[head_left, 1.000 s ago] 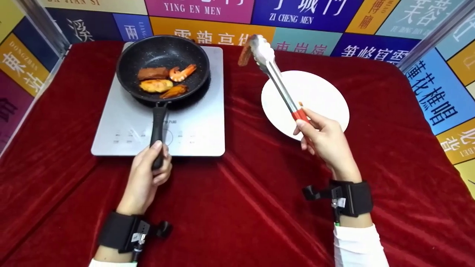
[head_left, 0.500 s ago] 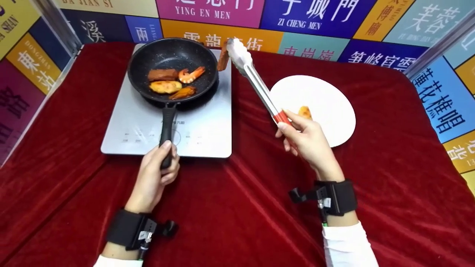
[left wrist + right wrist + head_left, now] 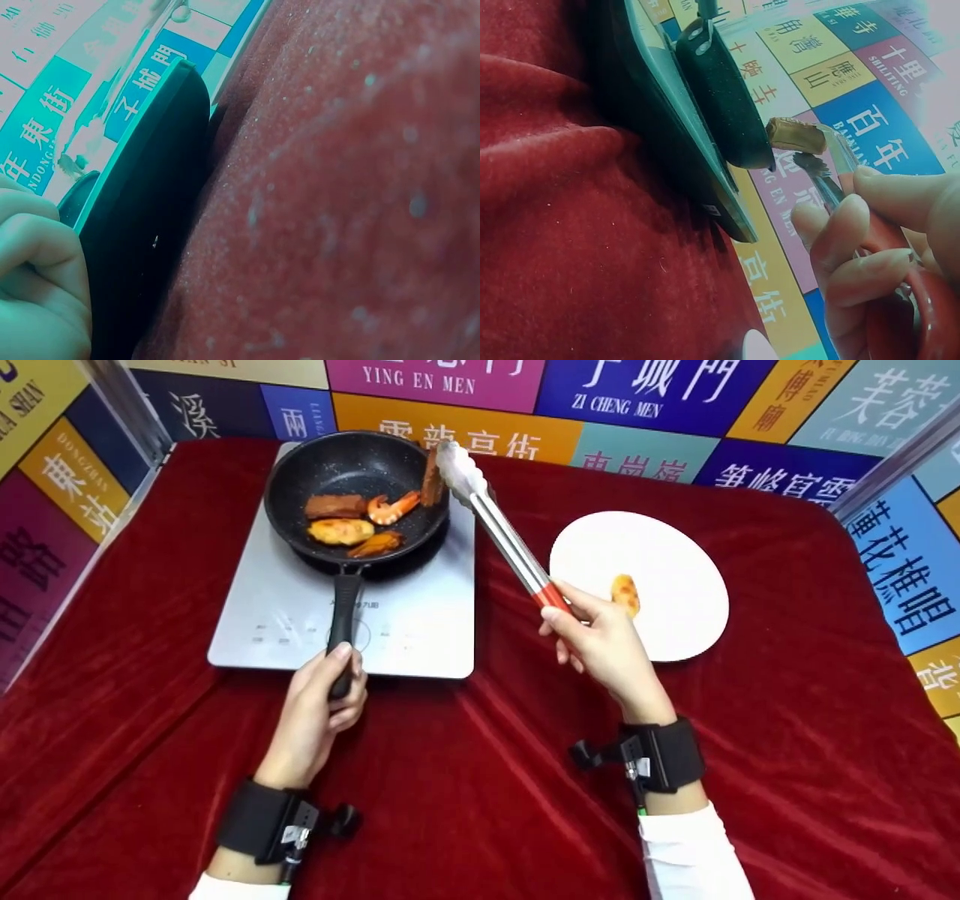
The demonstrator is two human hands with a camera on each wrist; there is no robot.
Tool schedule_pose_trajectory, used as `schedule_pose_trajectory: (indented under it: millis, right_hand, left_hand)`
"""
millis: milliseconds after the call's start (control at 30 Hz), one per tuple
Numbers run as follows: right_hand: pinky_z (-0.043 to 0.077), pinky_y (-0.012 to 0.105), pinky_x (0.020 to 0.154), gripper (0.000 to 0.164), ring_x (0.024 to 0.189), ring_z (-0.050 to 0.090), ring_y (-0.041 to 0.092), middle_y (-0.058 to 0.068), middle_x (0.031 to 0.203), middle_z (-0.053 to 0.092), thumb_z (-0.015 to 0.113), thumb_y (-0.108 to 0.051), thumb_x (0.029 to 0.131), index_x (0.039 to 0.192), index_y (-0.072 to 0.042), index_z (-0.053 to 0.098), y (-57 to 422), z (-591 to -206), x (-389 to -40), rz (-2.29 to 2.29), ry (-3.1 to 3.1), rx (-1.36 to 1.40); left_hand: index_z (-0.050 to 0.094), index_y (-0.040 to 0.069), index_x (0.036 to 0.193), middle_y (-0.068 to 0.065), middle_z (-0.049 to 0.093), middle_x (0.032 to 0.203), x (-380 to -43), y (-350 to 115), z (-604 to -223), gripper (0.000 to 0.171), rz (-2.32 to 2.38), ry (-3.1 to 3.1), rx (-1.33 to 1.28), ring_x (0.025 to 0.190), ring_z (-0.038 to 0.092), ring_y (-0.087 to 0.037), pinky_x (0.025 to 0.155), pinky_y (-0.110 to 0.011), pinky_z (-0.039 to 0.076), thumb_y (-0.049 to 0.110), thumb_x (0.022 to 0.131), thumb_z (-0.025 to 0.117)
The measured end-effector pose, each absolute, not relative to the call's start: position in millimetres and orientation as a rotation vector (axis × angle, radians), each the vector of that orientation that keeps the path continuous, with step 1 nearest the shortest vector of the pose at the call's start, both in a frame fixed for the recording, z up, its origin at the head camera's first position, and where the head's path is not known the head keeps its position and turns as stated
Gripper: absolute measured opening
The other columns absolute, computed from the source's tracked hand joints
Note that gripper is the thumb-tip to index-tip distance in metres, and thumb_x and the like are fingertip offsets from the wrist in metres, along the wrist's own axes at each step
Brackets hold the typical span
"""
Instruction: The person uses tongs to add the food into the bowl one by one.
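My left hand [image 3: 319,697] grips the handle of a black speckled frying pan [image 3: 352,465]; its curled fingers [image 3: 45,247] show at the edge of the left wrist view. In the pan lie a brown slab [image 3: 335,506], a shrimp [image 3: 391,510], a yellow oval piece [image 3: 341,532] and an orange-brown piece [image 3: 377,544]. With my right hand [image 3: 600,637] I hold red-handled metal tongs [image 3: 510,540]. Between the tongs' tips is a brown strip of food [image 3: 432,480], which overlaps the pan's right rim. The right wrist view shows this strip [image 3: 799,136] beside the pan's edge.
The pan is on a silver induction cooktop [image 3: 247,615]. To its right a white plate [image 3: 682,607] bears one yellow oval piece [image 3: 625,595]. Dark red cloth [image 3: 480,780] covers the table, and printed panels [image 3: 457,416] stand behind and at the sides.
My right hand has carried the tongs and brown strip leftward, from near the plate to the pan's right rim. The piece on the plate has come into fuller view. My left hand keeps its grip.
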State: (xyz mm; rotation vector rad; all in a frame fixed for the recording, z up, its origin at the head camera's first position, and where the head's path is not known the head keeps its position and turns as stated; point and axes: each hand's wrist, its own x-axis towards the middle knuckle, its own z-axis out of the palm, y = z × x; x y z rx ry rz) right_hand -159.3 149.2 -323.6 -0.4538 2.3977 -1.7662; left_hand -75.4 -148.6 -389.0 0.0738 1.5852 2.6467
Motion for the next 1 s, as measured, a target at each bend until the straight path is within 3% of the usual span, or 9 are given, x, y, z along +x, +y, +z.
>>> schedule_pose_trajectory:
  millis: [200,367,600,800,1000]
  right_hand:
    - [0.034,0.023,0.032,0.044,0.046,0.049,0.027,0.022,0.079,0.059,0.057,-0.014,0.088,0.13,-0.005,0.044,144.4,-323.2,-160.3,-1.745,2.425,-0.428]
    - [0.034,0.023,0.032,0.042,0.044,0.048,0.024,0.016,0.075,0.06,0.056,-0.012,0.088,0.128,-0.005,0.046,141.7,-321.4,-159.9,-1.724,2.45,-0.411]
    - [0.034,0.024,0.031,0.041,0.045,0.048,0.027,0.026,0.08,0.059,0.056,-0.016,0.089,0.128,-0.008,0.047,146.7,-329.2,-164.6,-1.737,2.432,-0.428]
    - [0.034,0.023,0.031,0.043,0.043,0.048,0.022,0.02,0.078,0.061,0.058,-0.023,0.087,0.128,-0.017,0.048,151.9,-339.8,-171.7,-1.72,2.449,-0.443]
    - [0.035,0.022,0.032,0.042,0.043,0.048,0.02,0.014,0.074,0.061,0.057,-0.016,0.088,0.128,-0.009,0.047,146.2,-325.5,-161.9,-1.687,2.457,-0.451]
  left_hand:
    - [0.044,0.0,0.085,-0.003,0.028,0.051,-75.1,-149.0,-388.4,0.03,2.649,1.59,0.084,0.039,0.02,-0.012,0.034,-0.023,0.014,0.028,0.094,0.046]
    - [0.044,0.0,0.084,-0.002,0.029,0.051,-75.3,-148.7,-389.0,0.03,2.66,1.578,0.077,0.039,0.02,-0.012,0.034,-0.023,0.013,0.028,0.094,0.046]
    - [0.044,-0.001,0.084,-0.003,0.028,0.051,-75.8,-148.0,-388.5,0.03,2.656,1.58,0.086,0.039,0.019,-0.013,0.034,-0.024,0.012,0.027,0.094,0.046]
    - [0.044,0.0,0.084,-0.003,0.028,0.051,-76.8,-148.5,-387.6,0.031,2.652,1.591,0.08,0.039,0.02,-0.012,0.034,-0.023,0.013,0.029,0.093,0.047]
    - [0.044,0.0,0.085,-0.002,0.028,0.05,-76.4,-148.8,-388.4,0.03,2.651,1.588,0.077,0.039,0.02,-0.012,0.034,-0.023,0.013,0.029,0.094,0.046]
